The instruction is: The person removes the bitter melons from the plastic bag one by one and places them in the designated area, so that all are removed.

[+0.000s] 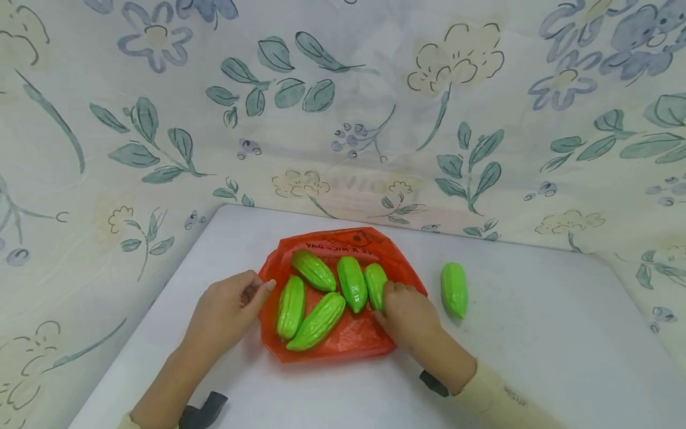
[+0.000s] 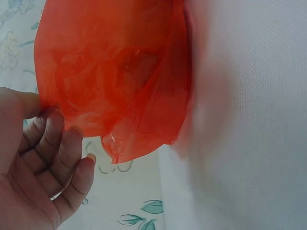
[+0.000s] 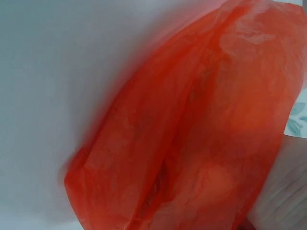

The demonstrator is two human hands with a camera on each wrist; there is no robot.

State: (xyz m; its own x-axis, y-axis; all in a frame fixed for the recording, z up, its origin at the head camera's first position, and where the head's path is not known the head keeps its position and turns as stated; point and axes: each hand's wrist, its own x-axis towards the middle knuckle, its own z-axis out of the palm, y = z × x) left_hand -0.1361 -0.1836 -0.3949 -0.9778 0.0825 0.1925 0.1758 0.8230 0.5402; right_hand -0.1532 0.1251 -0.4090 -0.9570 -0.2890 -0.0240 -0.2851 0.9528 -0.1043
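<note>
A red plastic bag (image 1: pixel 359 341) lies spread open with several bright green bitter melons (image 1: pixel 317 322) inside. My left hand (image 1: pixel 227 310) pinches the bag's left edge between thumb and index finger; the left wrist view shows the other fingers of this hand (image 2: pixel 53 163) loosely bent beside the bag (image 2: pixel 120 72). Inside the bag's right side, my right hand (image 1: pixel 409 319) grips a bitter melon (image 1: pixel 376 281), its far part showing past the fingers. In the right wrist view the bag's side (image 3: pixel 192 120) hides the fingers, leaving only part of the hand (image 3: pixel 283 187) visible.
Another bitter melon (image 1: pixel 454 290) lies on the white table (image 1: pixel 536 333), to the right of the bag. Behind the table and along its left side hangs a floral cloth (image 1: pixel 375 119). Dark straps (image 1: pixel 206 411) show at both wrists.
</note>
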